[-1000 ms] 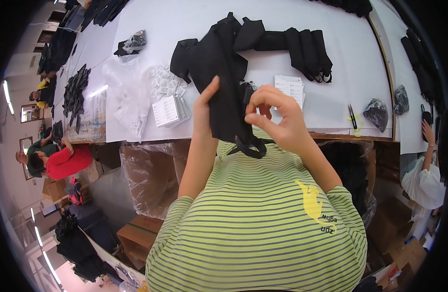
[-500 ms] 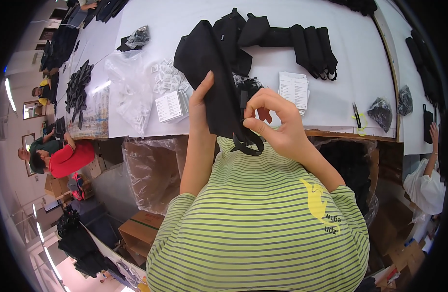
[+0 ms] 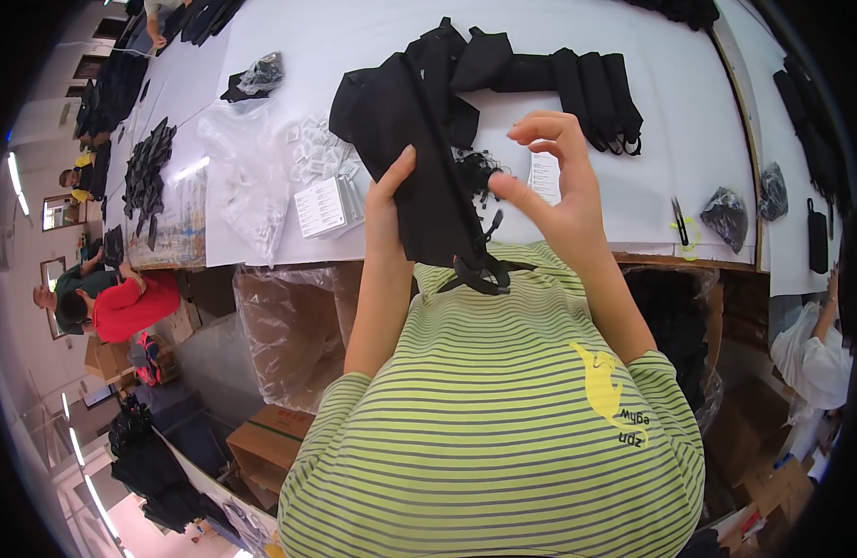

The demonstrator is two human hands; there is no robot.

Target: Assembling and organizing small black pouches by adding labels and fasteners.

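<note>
So there's this long black fabric pouch (image 3: 419,167), matte and soft-looking with a strap and buckle dangling off the bottom, held up over the front edge of the white paper-covered bench (image 3: 354,37). The left hand (image 3: 384,209) has its grip clamped around it, while the right hand (image 3: 554,186) is unclenched, fingers curled loose just beside it. Behind are folded black pouches (image 3: 577,79), crinkly clear plastic bags (image 3: 247,186) and white cards (image 3: 326,206).

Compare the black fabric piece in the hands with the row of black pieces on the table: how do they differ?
The held black piece is lifted off the table, gripped by the left hand; the row of black pieces lies flat on the white table. The held one is alone; the row holds several, side by side. Both are black fabric.
</note>
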